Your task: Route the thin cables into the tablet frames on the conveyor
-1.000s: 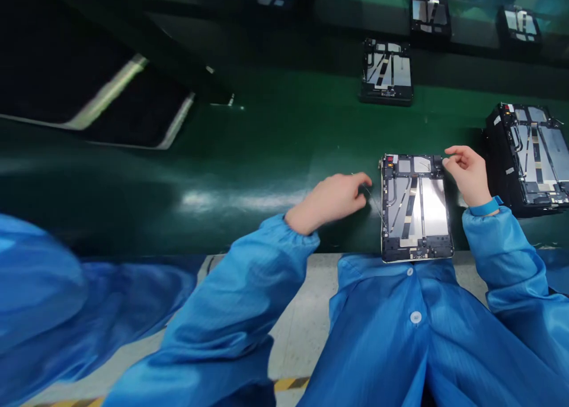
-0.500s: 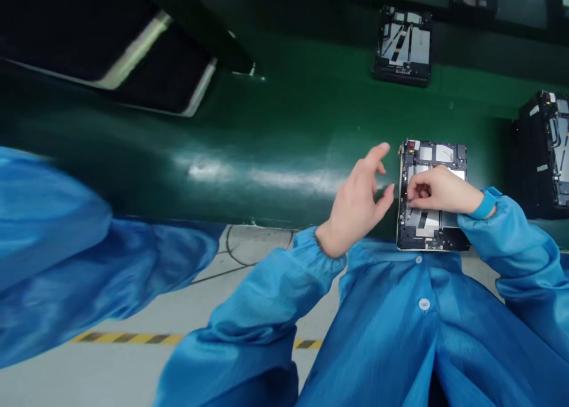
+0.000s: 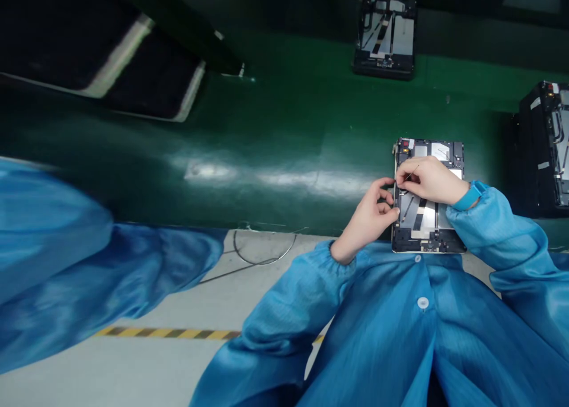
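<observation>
In front of my body an opened tablet-like device (image 3: pixel 430 223) lies on the green bench, its black frame, silvery parts and dark ribbon cables exposed. My right hand (image 3: pixel 429 179) is over its upper left part, thumb and fingers pinched on a thin dark wire (image 3: pixel 413 172) whose end sticks up past the fingers. Along the device's left edge is my left hand (image 3: pixel 373 208), fingers curved and apart, thumb and fingertips at the edge, nothing visible between them. The right hand hides the device's parts beneath it.
A stack of similar opened devices (image 3: pixel 540 152) stands at the right. Another such device (image 3: pixel 386 37) lies farther back on the green bench (image 3: pixel 284 122). At the left is another person's blue sleeve (image 3: pixel 53 241). A dark panel (image 3: pixel 102 51) with pale strips sits at the upper left.
My left hand has come right and down to the device's left edge. My right hand has moved slightly up and left over the device, and the thin wire now shows in its fingers.
</observation>
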Tool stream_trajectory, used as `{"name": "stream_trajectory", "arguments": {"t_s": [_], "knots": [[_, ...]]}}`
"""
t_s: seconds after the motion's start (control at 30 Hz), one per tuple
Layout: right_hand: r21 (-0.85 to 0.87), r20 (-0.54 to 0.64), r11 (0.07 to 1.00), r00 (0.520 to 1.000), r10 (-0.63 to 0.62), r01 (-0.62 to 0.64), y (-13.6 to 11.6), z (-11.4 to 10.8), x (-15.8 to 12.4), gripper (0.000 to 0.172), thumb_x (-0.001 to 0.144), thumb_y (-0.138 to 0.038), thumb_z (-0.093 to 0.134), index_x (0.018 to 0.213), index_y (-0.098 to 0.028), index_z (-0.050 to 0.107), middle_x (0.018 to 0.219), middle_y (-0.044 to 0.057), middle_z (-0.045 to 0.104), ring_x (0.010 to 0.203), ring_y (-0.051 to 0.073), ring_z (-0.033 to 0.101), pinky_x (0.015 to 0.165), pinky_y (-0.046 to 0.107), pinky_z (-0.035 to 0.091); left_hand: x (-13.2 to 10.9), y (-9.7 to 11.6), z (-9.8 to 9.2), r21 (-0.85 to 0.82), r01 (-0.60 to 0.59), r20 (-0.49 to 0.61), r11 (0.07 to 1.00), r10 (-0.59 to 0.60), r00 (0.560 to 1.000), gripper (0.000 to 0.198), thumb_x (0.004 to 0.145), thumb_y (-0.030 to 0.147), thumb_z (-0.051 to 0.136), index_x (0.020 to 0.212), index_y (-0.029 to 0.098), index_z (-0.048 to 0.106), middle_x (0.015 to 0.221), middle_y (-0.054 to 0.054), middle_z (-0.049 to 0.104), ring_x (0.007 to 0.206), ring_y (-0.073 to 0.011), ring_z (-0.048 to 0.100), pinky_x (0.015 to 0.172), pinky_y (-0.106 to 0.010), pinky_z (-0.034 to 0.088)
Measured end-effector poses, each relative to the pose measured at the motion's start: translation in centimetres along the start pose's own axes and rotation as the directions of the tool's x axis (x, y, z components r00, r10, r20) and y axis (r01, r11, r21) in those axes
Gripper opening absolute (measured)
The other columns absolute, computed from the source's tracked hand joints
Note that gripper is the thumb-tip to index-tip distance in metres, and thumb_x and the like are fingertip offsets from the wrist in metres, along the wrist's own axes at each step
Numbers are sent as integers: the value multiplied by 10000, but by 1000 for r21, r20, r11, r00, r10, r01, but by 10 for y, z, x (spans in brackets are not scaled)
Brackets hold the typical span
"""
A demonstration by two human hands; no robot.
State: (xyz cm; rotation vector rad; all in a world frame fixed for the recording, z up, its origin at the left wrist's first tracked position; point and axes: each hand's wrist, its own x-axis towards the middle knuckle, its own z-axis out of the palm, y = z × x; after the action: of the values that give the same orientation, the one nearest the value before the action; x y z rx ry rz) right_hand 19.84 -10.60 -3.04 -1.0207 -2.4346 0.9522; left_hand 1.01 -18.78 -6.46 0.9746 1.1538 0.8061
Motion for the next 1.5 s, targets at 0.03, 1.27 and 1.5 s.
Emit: {"name": "stream_trajectory", "arguments": {"t_s": [0.03,1.27,1.5], "knots": [[7,-1,1000,1000,-7,7,1,0,0,172,838,-39,615,825,-191,694,847,11,712,765,145,601,765,271,431,0,0,1,-4,8,-11,1000,-9,1000,631,670,99,687,1256,227,492,876,69,523,557,-36,515,597,-205,469],[-4,-157,1000,988,14,-15,15,4,6,135,826,-66,610,844,-194,650,830,16,681,733,159,559,740,275,403,38,27,2,100,83,-38,992,-80,996,343,656,67,609,900,230,431,574,151,493,368,-38,407,368,-175,275],[16,-174,999,984,41,-39,21,6,14,121,827,-71,629,856,-186,653,826,10,690,716,153,565,725,266,396,55,35,-5,246,36,-17,969,-33,999,307,719,44,579,842,248,386,441,160,437,326,-59,395,362,-169,244]]}}
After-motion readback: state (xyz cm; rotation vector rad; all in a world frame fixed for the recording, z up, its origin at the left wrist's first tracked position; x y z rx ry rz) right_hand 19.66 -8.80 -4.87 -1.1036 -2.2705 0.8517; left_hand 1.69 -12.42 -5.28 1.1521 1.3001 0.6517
